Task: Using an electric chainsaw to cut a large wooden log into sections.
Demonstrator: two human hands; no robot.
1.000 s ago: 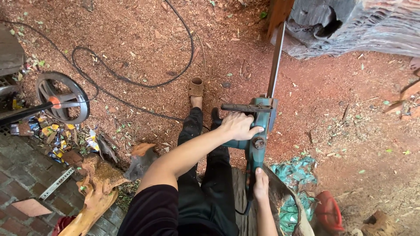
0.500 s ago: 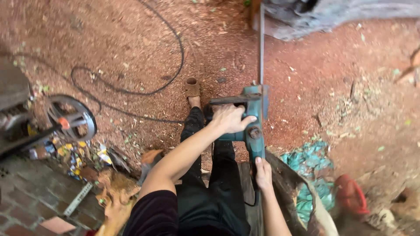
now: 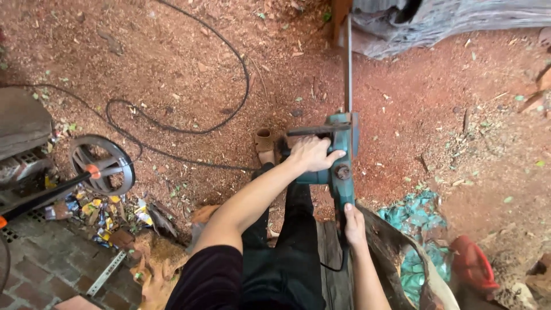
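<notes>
The left hand (image 3: 313, 154) wraps the front handle and the right hand (image 3: 354, 225) closes its grip on the rear handle, so the teal chainsaw (image 3: 340, 166) stays steady, its bar pointing forward at the grey log (image 3: 459, 20) above the sawdust ground (image 3: 172, 63)

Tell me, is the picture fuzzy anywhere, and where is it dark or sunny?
In the head view, the chainsaw and both hands, left and right, look fairly sharp; the light is soft and even on the red sawdust ground, with no glare; the brick paving at lower left sits in dimmer shade; the edges bend slightly, like a wide lens.
</notes>
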